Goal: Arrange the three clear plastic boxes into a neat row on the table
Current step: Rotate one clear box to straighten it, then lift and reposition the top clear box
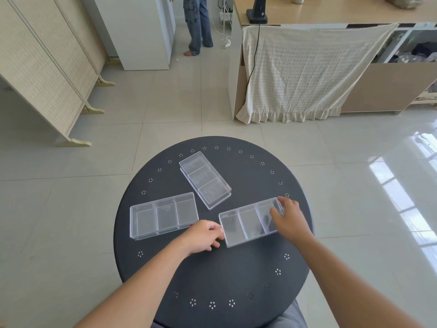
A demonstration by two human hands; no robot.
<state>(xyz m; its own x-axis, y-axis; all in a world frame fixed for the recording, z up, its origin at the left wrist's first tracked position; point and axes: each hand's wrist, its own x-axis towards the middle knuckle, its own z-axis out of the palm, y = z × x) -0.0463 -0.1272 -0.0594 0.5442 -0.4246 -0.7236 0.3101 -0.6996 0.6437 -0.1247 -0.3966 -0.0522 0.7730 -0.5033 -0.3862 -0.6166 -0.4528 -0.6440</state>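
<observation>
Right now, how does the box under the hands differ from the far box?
The near-right box lies mostly crosswise with a slight tilt; the far box runs diagonally away. The near-right box is held at both ends, left hand and right hand; the far box is untouched. The near-right box sits near the table edge; the far box is more central. Both are clear, with three compartments.

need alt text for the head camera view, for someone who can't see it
Two bare hands hold the right clear box at its ends on a round dark table: left hand at its near-left corner, right hand on its far-right end. A second clear box lies to the left and a third sits angled behind; none are lined up.
</observation>
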